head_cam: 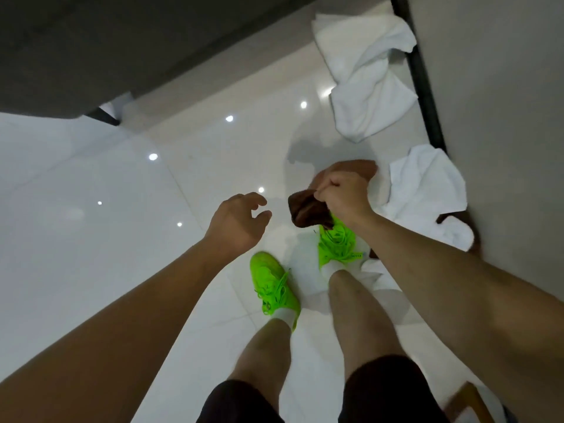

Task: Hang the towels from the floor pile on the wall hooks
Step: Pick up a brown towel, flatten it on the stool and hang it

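My right hand [343, 195] is closed on a small brown towel [305, 210], which it holds bunched above my right foot. My left hand [239, 219] hovers just left of that towel, fingers spread and curled, holding nothing. A large white towel [370, 77] lies crumpled on the floor along the right wall. A second white towel [427, 190] lies closer, to the right of my right hand, with a bit of brown cloth [445, 218] showing at its edge. No wall hooks are in view.
Glossy white floor tiles [122, 209] spread to the left. A grey wall or panel [106, 47] fills the upper left. A black baseboard [422, 87] runs along the right wall [503, 102]. My green shoes [273, 285] stand near the towels.
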